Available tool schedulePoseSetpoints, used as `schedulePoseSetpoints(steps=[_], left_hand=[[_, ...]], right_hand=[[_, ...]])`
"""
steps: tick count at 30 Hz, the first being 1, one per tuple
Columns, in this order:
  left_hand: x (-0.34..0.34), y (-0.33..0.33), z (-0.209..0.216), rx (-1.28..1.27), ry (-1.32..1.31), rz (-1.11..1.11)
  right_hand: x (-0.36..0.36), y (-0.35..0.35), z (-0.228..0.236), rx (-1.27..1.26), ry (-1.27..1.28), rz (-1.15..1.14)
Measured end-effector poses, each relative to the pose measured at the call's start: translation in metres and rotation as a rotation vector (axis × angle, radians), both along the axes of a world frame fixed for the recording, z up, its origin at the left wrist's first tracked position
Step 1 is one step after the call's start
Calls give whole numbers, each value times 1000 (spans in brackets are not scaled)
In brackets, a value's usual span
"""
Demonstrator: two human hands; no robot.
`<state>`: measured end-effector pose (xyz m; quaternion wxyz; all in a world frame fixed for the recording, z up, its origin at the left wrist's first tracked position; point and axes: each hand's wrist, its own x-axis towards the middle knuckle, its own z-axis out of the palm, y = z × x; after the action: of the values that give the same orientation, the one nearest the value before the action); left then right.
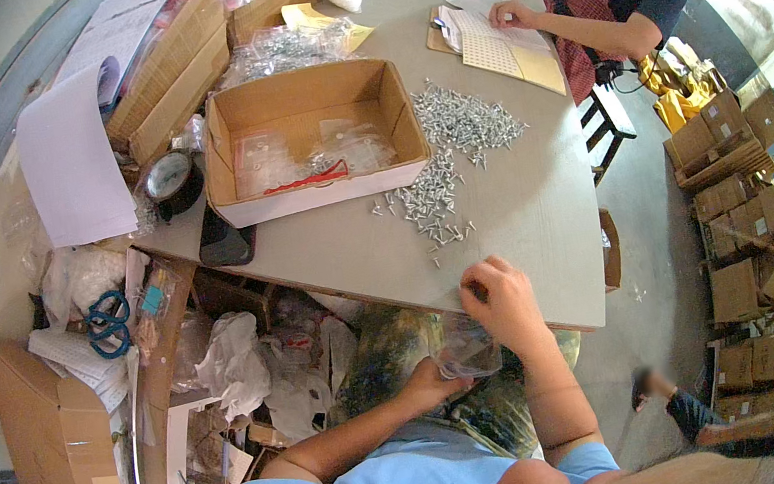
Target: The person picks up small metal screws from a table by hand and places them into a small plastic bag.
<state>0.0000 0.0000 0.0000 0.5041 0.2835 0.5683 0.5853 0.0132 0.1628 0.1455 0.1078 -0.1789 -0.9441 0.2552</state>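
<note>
My left hand (pixel 433 385) is below the table's near edge, its fingers closed on a clear plastic bag (pixel 466 349). The bag looks transparent, and its contents cannot be made out. My right hand (pixel 502 300) is just above the bag at the table edge, with thumb and fingers curled together. Whatever it may hold is hidden. Beyond it, a loose pile of silver screws (pixel 464 123) spreads over the grey table (pixel 530 219), with stray ones trailing toward my right hand. Left of the pile stands an open cardboard box (pixel 324 196) with small clear bags and a red strip inside.
A black phone (pixel 225 239) and a tape roll (pixel 172 178) lie left of the box. Blue-handled scissors (pixel 109 325) rest on papers at the left. Across the table a person (pixel 622 2) handles a paper pad (pixel 503 46). Cartons (pixel 742 216) are stacked at the right.
</note>
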Motion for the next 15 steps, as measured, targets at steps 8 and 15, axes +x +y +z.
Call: schedulePoseSetpoints(steps=[8,15], left_hand=[[-9,3,24,-152,60,-43],[0,2,-7,-61,90,28]], right_hand=[[-28,32,3,-142,111,-69],[-50,45,-17,82,237,38]])
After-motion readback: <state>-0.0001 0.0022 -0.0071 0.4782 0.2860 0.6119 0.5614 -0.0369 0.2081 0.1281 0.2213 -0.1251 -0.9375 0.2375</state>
